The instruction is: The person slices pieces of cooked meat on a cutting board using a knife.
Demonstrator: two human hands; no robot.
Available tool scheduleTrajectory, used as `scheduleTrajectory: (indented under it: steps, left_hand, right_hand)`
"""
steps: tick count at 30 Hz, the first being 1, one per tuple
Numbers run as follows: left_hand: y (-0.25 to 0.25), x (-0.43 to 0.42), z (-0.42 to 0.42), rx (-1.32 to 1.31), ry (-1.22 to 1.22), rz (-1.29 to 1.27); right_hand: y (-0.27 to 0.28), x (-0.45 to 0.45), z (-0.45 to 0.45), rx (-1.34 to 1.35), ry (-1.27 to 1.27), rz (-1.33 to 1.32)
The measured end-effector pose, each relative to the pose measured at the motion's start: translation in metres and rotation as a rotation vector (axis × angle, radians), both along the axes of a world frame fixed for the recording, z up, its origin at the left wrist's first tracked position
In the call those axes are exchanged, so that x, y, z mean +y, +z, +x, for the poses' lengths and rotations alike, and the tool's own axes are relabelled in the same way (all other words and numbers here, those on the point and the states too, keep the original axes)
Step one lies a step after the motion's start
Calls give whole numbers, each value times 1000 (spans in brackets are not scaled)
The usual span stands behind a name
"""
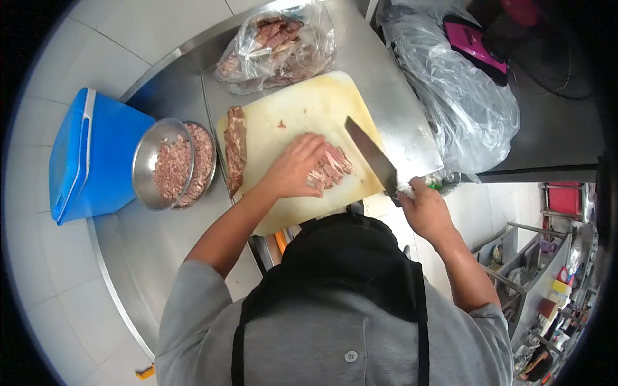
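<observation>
My right hand [425,209] is closed round the handle of a large knife [372,153]. Its wide blade points up and left over the right side of a yellowed white cutting board [277,135], apart from the meat. On the board, my left hand [297,166] grips a small pile of sliced meat strips [333,168] from its left side, fingers above and thumb below. The palm hides part of the pile. A long dark-edged piece of meat [235,149] lies along the board's left edge, and small scraps dot the upper part.
Left of the board, a steel bowl [143,164] and a colander-like vessel [209,170] hold chopped meat, beside a blue cooler box [106,154]. Behind the board sits a clear bag of meat [277,51]. Plastic bags [463,96] and a pink-black object [475,48] lie at right.
</observation>
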State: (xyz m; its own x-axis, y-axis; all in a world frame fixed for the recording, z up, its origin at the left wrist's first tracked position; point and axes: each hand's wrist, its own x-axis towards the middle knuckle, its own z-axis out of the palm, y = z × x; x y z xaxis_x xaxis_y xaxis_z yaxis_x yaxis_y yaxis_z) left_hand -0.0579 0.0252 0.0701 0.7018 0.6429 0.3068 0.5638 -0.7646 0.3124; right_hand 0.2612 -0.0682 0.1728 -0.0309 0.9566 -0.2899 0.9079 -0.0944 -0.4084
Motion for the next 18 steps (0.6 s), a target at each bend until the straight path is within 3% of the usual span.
scheduleTrajectory:
  steps: [4,6,8,9,11,12,14,15,17,18]
  left_hand:
    - [-3,20,22,-49,-17,14]
    - [-18,38,18,-207,636,34]
    - [-31,57,-10,-8,1047,-233]
    - [-43,57,-11,-3,1042,-230]
    - [-58,57,-10,-63,712,-297]
    - [-55,58,-1,-58,711,-295]
    - [-41,60,30,-242,354,-551]
    - [-34,56,39,-238,351,-549]
    - [-21,43,49,-82,32,-223]
    - [-12,38,49,-78,30,-221]
  right_hand:
    - [3,0,6,34,-57,-13]
    - [5,-1,12,69,-83,-14]
    - [3,-5,19,133,-123,-39]
    - [6,-4,20,119,-148,-113]
    - [-1,-4,26,114,-151,-94]
    - [-5,-5,29,107,-154,-77]
    - [-9,-3,34,107,-136,-68]
    - [-10,-2,37,99,-119,-58]
    - [-14,-2,43,104,-113,-33]
    - [-15,-2,45,108,-105,-11]
